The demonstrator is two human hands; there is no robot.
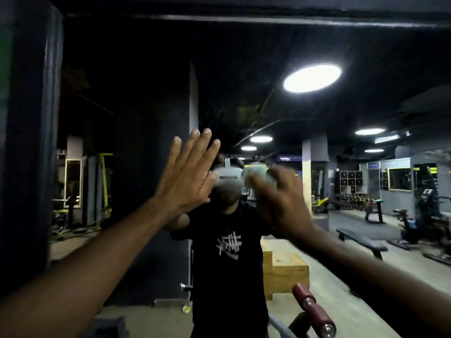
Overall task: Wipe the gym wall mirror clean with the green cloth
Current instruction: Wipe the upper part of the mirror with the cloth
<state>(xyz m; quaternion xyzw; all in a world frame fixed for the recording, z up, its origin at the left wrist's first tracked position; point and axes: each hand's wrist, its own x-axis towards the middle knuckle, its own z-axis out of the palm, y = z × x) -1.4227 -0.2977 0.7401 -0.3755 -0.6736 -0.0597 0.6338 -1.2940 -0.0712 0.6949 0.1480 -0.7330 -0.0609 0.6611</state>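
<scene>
Mirror [268, 69] ahead: left hand [188, 176] lies flat against it, fingers straight and spread; right hand [280, 203] (motion-blurred) grips pale green cloth [256, 173] at the glass, fingers curled.

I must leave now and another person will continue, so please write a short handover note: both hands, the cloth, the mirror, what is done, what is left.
Left hand: open, fingers straight and spread, raised at the mirror; I cannot tell whether it touches the glass.
Right hand: blurred, grips the bunched cloth up at the glass at head height.
Done: wiping appears under way near the middle; how much is already clean cannot be judged.
Left: probably most of the mirror; work outward from the middle.
</scene>
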